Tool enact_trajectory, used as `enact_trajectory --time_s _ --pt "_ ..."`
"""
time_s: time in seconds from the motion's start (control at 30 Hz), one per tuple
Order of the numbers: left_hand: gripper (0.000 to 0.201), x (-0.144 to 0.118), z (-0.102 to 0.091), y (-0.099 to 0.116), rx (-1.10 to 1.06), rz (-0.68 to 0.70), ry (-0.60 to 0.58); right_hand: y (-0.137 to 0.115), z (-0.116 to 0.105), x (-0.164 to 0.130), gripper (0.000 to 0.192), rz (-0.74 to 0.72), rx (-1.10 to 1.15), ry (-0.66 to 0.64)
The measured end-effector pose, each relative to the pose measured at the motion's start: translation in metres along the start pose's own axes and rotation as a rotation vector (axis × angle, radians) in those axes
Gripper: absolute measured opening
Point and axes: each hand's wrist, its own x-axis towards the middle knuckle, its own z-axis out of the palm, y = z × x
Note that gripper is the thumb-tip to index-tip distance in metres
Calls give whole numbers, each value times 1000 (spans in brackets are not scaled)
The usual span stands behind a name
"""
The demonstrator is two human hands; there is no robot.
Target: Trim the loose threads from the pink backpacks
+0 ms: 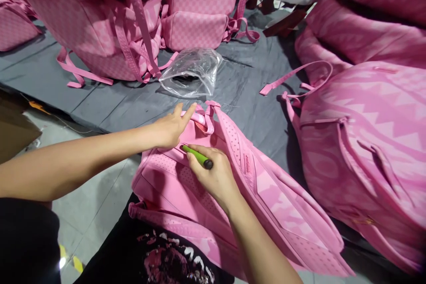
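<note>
A pink backpack (266, 191) lies back-side up in front of me, partly on my lap. My left hand (171, 126) presses on its top edge beside the pink carry handle (203, 120), fingers spread flat. My right hand (213, 173) grips a small green tool with a black end (198, 156), its tip set against the seam near the top of the backpack's back panel.
A clear plastic bag (191, 73) lies on the grey cloth-covered floor (109, 102) just beyond the backpack. Several pink backpacks stand at the back (199, 4) and left (100, 31); more are piled at the right (366, 133). A brown carton (13, 128) sits at far left.
</note>
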Motion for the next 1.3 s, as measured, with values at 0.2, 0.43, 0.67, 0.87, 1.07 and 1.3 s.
enact_trajectory --time_s 0.2,0.43,0.67,0.87,1.07,1.3 --pt "114 0 8 -3 -17 27 60 3 -6 -5 29 10 -75 30" --pt "114 2 20 -14 -56 105 173 -4 5 1 25 -29 42 5" --pt "109 -2 20 -19 -143 172 203 0 2 -4 25 -23 -47 46" --pt "105 -8 11 -16 -184 172 178 0 0 -6 21 -43 -98 21" --pt "108 -3 12 -10 -171 125 144 7 7 -6 26 -42 -89 119" --pt "106 -3 13 -10 -171 97 149 4 10 -1 26 -61 -101 91"
